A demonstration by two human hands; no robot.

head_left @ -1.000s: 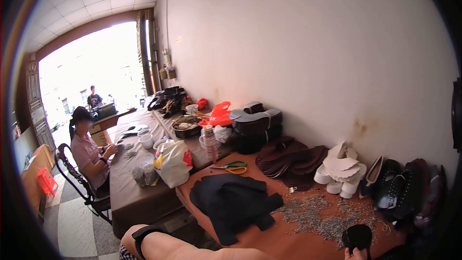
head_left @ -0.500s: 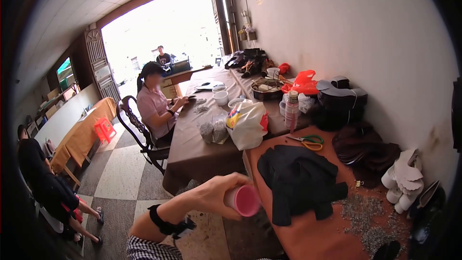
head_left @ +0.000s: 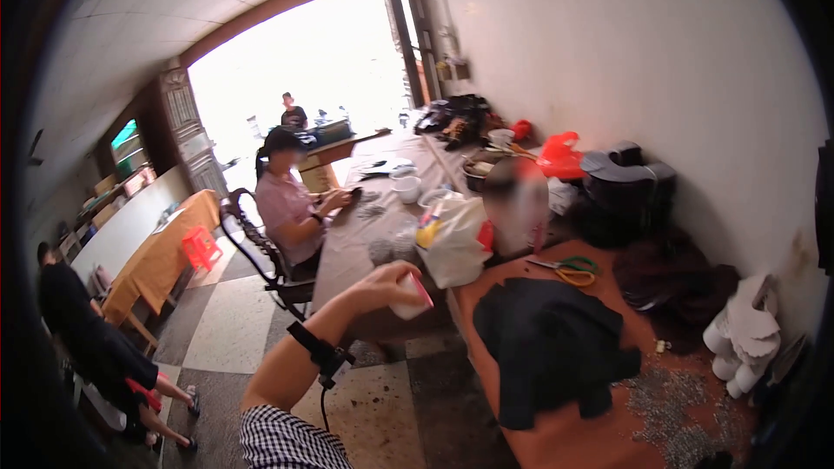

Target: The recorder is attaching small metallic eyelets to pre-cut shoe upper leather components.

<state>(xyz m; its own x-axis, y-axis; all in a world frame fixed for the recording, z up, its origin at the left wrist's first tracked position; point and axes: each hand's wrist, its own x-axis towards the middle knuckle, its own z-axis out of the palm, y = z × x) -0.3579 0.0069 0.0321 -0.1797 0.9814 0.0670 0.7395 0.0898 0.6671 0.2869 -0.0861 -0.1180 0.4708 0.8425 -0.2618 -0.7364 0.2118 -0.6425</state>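
Note:
My left hand grips a small cup, whitish outside with a pink rim. The cup is tilted on its side, its mouth toward the right, in the air just past the left edge of the orange-topped table. My right hand is out of view. On that table lies a dark folded garment, with green-and-orange-handled scissors beyond it. Many small silvery pieces are scattered at the near right of the tabletop. Whether anything is inside the cup cannot be seen.
A white plastic bag and bags of grey pieces stand on the brown-covered table. A co-worker sits on its left side. White rolls and dark cloth lie along the wall. Another person stands far left.
My left hand has moved up and a little left with the cup. The cup has turned, so its pink inside no longer faces me. The whole view has shifted slightly.

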